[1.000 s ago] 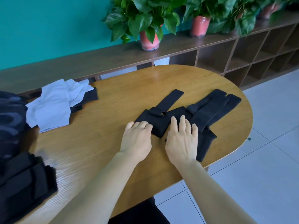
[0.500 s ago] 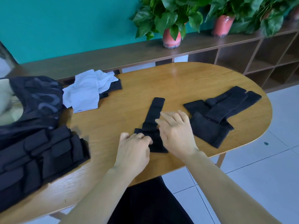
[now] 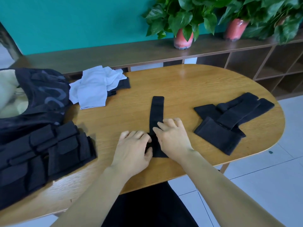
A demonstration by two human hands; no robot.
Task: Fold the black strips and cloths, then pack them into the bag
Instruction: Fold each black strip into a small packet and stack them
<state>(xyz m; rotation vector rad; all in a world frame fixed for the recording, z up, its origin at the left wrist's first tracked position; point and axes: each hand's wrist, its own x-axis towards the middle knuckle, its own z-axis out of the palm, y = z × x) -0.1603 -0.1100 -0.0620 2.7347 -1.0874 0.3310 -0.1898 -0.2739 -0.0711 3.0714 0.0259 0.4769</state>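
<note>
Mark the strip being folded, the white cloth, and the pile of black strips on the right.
black strip [image 3: 157, 110]: head view, upper free length.
white cloth [image 3: 95, 89]: head view, middle.
strip pile [image 3: 218, 136]: head view, front flat piece.

Oval wooden table [image 3: 188, 82], light grain, carrying the following: a single black strip [image 3: 156, 110] lying lengthwise at centre; a pile of black strips and cloths [image 3: 229, 118] sitting overlapped toward the right end; a crumpled white cloth [image 3: 96, 86] resting at the far left over another black piece [image 3: 123, 83]; a black padded vest [image 3: 39, 151] occupying the near left edge, touching a dark bag [image 3: 41, 92] behind it.
</note>
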